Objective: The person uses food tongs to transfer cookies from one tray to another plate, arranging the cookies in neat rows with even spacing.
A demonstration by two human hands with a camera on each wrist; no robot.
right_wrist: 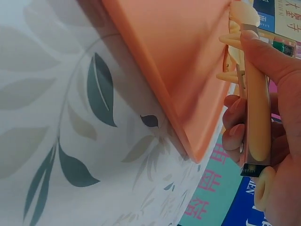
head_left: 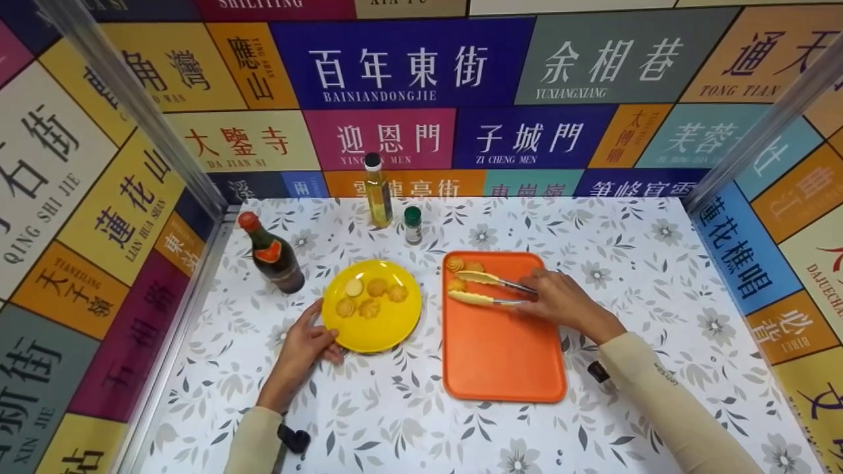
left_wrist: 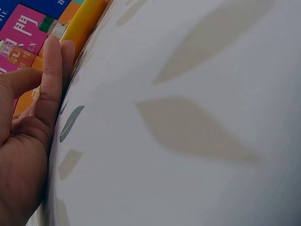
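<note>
Overhead, the right hand (head_left: 560,299) grips tongs (head_left: 484,288) whose arms lie apart over cookies (head_left: 456,275) at the orange tray's (head_left: 500,355) far end, while the left hand (head_left: 304,342) touches the yellow plate's (head_left: 379,329) rim with straight fingers. Left wrist: fingertips (left_wrist: 54,70) meet the plate's edge. Right wrist: fingers (right_wrist: 263,52) curl around the tongs' handle.

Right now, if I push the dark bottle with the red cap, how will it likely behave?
The dark bottle is tall with a narrow neck, so a push near the red cap would probably tip it. Its base looks round; once down, it may roll. It looks like glass holding dark liquid, so likely heavy for its size and breakable.
</note>
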